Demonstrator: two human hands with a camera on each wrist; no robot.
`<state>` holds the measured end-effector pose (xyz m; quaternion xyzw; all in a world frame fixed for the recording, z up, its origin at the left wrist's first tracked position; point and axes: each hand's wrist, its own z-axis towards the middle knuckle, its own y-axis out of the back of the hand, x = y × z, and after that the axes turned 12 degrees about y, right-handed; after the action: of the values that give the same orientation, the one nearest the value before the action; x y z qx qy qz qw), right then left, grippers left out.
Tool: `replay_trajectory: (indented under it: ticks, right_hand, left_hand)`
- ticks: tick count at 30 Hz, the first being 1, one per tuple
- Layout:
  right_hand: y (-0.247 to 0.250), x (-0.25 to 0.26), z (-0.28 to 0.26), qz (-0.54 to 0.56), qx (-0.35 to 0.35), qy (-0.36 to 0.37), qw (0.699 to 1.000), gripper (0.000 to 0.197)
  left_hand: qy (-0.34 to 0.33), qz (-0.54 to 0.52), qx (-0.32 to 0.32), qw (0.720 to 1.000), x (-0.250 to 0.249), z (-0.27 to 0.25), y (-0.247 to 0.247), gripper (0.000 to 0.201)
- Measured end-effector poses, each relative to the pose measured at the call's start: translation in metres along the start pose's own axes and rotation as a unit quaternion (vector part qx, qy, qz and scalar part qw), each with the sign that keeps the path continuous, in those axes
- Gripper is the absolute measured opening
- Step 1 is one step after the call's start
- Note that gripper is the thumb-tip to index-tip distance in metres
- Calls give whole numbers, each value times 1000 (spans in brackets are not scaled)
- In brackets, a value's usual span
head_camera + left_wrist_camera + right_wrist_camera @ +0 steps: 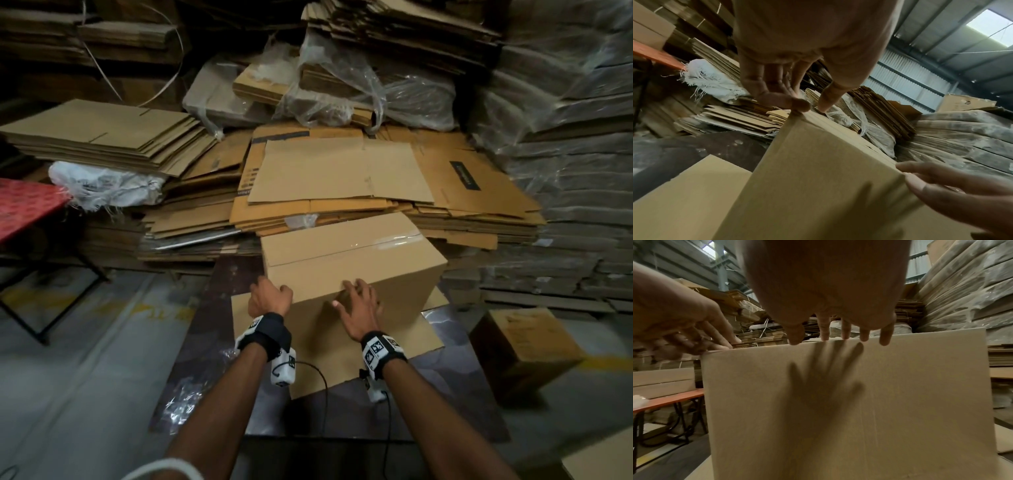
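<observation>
- Head: taped box (352, 260) on desk (219, 291), long axis crosswise, just ahead of both hands; left hand (270, 296) at near-left top corner, right hand (359, 305) mid-edge.
- Left wrist: fingers (774, 99) curled on that corner, seemingly gripping.
- Right wrist: fingers (885, 337) straight, spread, tips at top edge, holding nothing.

The left hand (809, 48) grips the top corner of a plain brown box (818, 170), with curled fingers (777, 99) at the corner and the thumb tip on the top face beside them. The right hand (966, 199) (fingers straight) touches the box's right edge. A flat cardboard sheet (684, 186) lies beneath, and flattened cartons (879, 110) are stacked behind.
</observation>
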<state>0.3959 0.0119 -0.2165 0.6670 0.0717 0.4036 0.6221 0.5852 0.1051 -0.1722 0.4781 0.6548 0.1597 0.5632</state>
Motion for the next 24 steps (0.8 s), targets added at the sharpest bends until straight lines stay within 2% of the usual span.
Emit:
replay_trajectory:
  ticks: [5, 9, 11, 13, 15, 18, 20, 22, 24]
  right_hand:
    - [-4, -7, -2, 37, -13, 16, 999, 60]
    - [-2, -1, 2, 16, -50, 47, 998, 44]
    - [-2, 9, 8, 22, -52, 76, 996, 39]
    - [-5, 20, 10, 44, -53, 85, 994, 41]
    - [-10, 28, 10, 55, -59, 83, 993, 41]
    - [-15, 33, 6, 47, -58, 71, 995, 50]
    - [-17, 37, 4, 39, -56, 64, 996, 62]
    - [-16, 40, 2, 41, -53, 53, 996, 69]
    - [-17, 44, 3, 65, -39, 23, 997, 68]
  left_hand:
    - [7, -50, 49, 998, 16, 21, -9, 35]
    - [29, -118, 101, 987, 33, 25, -26, 37]
    - [31, -156, 178, 971, 38, 7, -32, 34]
    - [20, -164, 284, 944, 42, -14, -36, 19]
    - [9, -175, 325, 929, 47, -20, -42, 14]
    - [-23, -231, 284, 930, 56, -3, -49, 5]
    - [-57, -230, 239, 942, 60, 6, -53, 18]
    - [-96, -222, 220, 945, 58, 3, -52, 33]
    - [-133, -211, 195, 949, 56, -1, -52, 40]
